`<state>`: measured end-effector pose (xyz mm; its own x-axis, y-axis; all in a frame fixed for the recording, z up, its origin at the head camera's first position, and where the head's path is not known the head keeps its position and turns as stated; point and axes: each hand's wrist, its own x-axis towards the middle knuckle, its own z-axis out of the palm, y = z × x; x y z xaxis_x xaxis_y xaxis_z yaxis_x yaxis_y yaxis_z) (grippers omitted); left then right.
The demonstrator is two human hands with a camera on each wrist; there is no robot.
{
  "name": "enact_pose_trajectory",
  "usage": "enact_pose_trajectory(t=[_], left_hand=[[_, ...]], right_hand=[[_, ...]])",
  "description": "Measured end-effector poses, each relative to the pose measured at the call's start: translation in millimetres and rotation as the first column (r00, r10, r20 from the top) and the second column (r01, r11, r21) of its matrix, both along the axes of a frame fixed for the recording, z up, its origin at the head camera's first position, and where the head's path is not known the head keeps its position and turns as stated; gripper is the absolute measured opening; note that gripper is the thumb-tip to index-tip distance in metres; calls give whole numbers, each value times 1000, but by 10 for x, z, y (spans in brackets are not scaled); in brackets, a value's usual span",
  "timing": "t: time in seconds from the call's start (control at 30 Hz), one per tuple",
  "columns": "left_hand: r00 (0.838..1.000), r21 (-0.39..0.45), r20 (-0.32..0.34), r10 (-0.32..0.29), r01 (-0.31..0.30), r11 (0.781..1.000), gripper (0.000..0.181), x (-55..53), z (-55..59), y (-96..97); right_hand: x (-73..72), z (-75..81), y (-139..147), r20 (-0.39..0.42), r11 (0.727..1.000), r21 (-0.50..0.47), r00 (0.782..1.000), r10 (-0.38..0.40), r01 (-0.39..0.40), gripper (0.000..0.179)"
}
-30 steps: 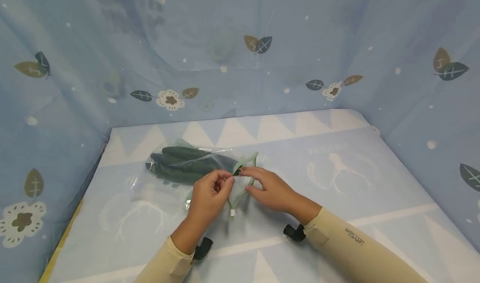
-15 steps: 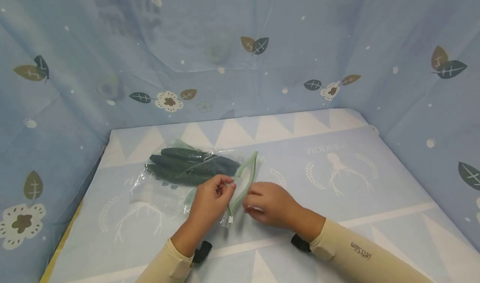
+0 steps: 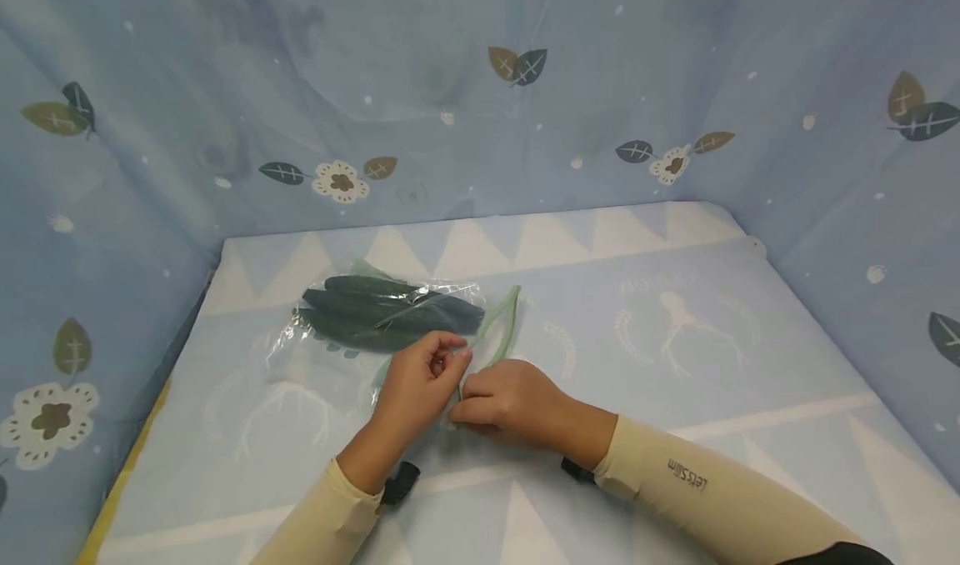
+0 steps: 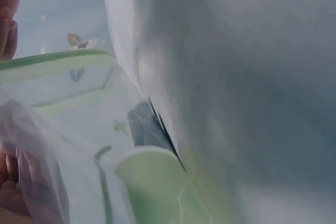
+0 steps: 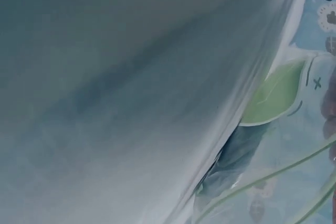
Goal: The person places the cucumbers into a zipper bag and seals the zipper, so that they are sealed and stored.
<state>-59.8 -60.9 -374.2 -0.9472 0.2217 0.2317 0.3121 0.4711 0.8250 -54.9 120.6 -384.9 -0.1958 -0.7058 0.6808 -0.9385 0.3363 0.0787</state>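
Observation:
A clear zip bag [image 3: 300,373] lies flat in the head view with several dark green cucumbers [image 3: 375,311] inside. Its green zip strips [image 3: 512,319] stand spread apart at the right end, so the mouth gapes. My left hand [image 3: 414,382] pinches the near side of that mouth between thumb and fingertips. Close beside it, my right hand [image 3: 517,405] has its fingers curled on the near end of the zip, covering the white slider. In the left wrist view, fingers [image 4: 8,182] show through the plastic; a printed green leaf [image 5: 275,95] on the bag appears in the right wrist view.
The bag rests on a table [image 3: 652,482] covered in pale blue cloth with white triangles and antler prints. Blue curtains [image 3: 450,90] with leaves and flowers rise behind and at both sides. A yellow edge [image 3: 127,473] runs along the left side.
My right hand moved from the middle of the bag's mouth to the near end of the zip and curled its fingers there. My left hand stayed pinching the mouth.

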Motion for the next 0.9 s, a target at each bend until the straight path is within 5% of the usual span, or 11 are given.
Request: enact_pose_trajectory(t=[0.1,0.17,0.43,0.67,0.77,0.9], left_hand=[[991,-37,-128,-42,38,999,12,54,-32,-103],[969,-69,-232,-83,69,995,8,90,-67,-173],[825,-166,-511,-244,184,969,14,162,-176,-379],[731,-176,-639,-238,163,971,20,102,-173,-388],[707,-160,-669,-229,164,973,23,83,-179,-383],[711,-163,-663,-232,166,973,23,115,-188,-398]], right_hand=[[-20,7,-3,35,999,-32,999,-25,26,8],[-29,14,4,58,998,-55,998,-38,42,8],[-35,42,13,175,987,-126,981,-78,101,19],[-60,44,7,258,979,-169,964,-66,113,18],[-75,36,8,224,980,-169,972,-64,103,18],[-88,10,24,166,983,-134,981,-102,125,16]])
